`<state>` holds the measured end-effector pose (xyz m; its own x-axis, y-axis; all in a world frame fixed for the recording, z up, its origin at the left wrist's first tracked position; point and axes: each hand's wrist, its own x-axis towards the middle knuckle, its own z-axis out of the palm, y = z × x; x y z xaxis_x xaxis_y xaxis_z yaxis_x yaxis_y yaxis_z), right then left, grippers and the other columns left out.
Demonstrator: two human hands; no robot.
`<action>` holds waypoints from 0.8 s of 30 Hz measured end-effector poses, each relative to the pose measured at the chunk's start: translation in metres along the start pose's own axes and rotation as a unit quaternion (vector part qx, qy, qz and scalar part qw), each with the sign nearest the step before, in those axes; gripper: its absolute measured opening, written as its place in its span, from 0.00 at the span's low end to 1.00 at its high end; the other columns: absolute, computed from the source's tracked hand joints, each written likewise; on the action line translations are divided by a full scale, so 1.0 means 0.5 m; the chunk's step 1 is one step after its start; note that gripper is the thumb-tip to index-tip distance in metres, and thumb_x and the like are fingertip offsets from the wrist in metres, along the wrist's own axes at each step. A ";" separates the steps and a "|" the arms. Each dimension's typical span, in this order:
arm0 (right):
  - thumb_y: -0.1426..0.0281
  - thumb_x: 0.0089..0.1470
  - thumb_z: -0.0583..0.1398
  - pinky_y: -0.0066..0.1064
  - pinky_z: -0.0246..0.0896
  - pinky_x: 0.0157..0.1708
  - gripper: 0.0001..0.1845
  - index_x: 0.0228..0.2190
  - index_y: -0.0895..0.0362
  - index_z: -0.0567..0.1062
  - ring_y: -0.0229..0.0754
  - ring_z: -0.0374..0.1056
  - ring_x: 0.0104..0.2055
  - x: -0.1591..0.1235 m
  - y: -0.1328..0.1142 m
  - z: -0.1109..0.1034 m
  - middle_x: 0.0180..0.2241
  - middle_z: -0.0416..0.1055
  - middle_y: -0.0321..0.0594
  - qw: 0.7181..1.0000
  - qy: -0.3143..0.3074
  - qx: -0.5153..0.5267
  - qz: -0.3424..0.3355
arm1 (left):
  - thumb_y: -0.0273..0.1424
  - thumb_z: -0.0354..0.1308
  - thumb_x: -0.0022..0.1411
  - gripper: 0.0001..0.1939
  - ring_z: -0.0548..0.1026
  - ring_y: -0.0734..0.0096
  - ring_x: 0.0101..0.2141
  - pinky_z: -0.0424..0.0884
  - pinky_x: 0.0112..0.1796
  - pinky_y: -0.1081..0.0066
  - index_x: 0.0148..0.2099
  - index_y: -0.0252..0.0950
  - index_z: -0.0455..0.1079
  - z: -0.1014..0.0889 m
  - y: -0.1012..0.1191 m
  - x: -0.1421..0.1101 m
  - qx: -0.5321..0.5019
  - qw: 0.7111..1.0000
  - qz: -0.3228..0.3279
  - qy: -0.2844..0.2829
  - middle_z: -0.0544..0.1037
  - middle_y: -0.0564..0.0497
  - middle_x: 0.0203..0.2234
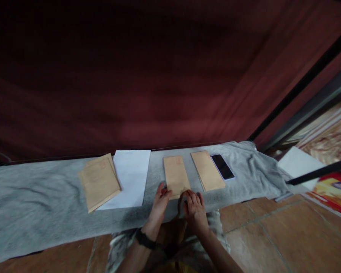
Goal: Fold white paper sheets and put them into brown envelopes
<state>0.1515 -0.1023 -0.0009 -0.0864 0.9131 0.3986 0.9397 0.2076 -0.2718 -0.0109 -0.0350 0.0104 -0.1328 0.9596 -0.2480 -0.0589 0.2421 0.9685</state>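
Note:
A brown paper envelope point(176, 172) lies lengthwise in front of me, a small reddish print near its far end. At its near left corner, the thumb of my left hand point(160, 201) is on the paper, with curled fingers beside the edge. My right hand point(196, 210) has its bent fingers at the near right corner, gripping the edge. Whether more envelopes lie under this one is hard to tell. Just to the right is a small stack of brown envelopes point(207, 170), with a dark-screened phone point(222, 167) alongside it.
White paper sheets point(132, 178) lie to the left, partly under a fanned pile of brown envelopes point(100, 182). Grey cloth point(45, 201) covers the long, narrow surface. Dark red fabric point(159, 94) hangs behind it. Black bars point(301, 87) and a colourful printed package point(333, 189) are at the right.

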 end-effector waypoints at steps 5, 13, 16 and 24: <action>0.73 0.64 0.52 0.46 0.60 0.56 0.24 0.60 0.58 0.66 0.52 0.67 0.54 0.012 0.003 0.006 0.53 0.72 0.51 1.000 0.008 -0.011 0.007 | 0.38 0.67 0.47 0.29 0.76 0.66 0.31 0.69 0.32 0.69 0.52 0.34 0.73 0.010 0.036 -0.010 -0.024 0.998 -0.036 -0.041 0.80 0.49 0.32; 0.68 0.68 0.47 0.31 0.68 0.39 0.20 0.46 0.54 0.77 0.44 0.74 0.39 0.073 0.028 -0.036 0.41 0.76 0.45 0.982 0.024 0.153 0.105 | 0.51 0.64 0.56 0.33 0.78 0.62 0.43 0.74 0.39 0.67 0.57 0.37 0.71 0.034 0.089 -0.043 -0.093 0.990 -0.043 -0.100 0.79 0.42 0.45; 0.56 0.66 0.51 0.32 0.68 0.33 0.22 0.29 0.54 0.77 0.43 0.73 0.30 0.079 0.024 -0.040 0.29 0.75 0.42 0.928 0.043 0.306 0.208 | 0.49 0.67 0.54 0.36 0.78 0.61 0.45 0.75 0.42 0.65 0.60 0.39 0.68 0.037 0.076 -0.048 -0.101 0.989 -0.064 -0.090 0.78 0.42 0.47; 0.37 0.34 0.67 0.39 0.74 0.28 0.34 0.25 0.56 0.75 0.44 0.73 0.24 0.048 -0.025 0.017 0.22 0.75 0.39 0.693 -0.012 0.608 0.388 | 0.32 0.66 0.49 0.43 0.74 0.71 0.26 0.69 0.28 0.73 0.66 0.33 0.59 0.056 0.021 -0.036 -0.059 0.990 -0.055 -0.116 0.78 0.54 0.27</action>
<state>0.1347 -0.0799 0.0046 0.2699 0.9179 -0.2909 -0.2652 -0.2196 -0.9389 0.0184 -0.0455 0.0257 0.1113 0.9387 -0.3262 -0.1779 0.3418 0.9228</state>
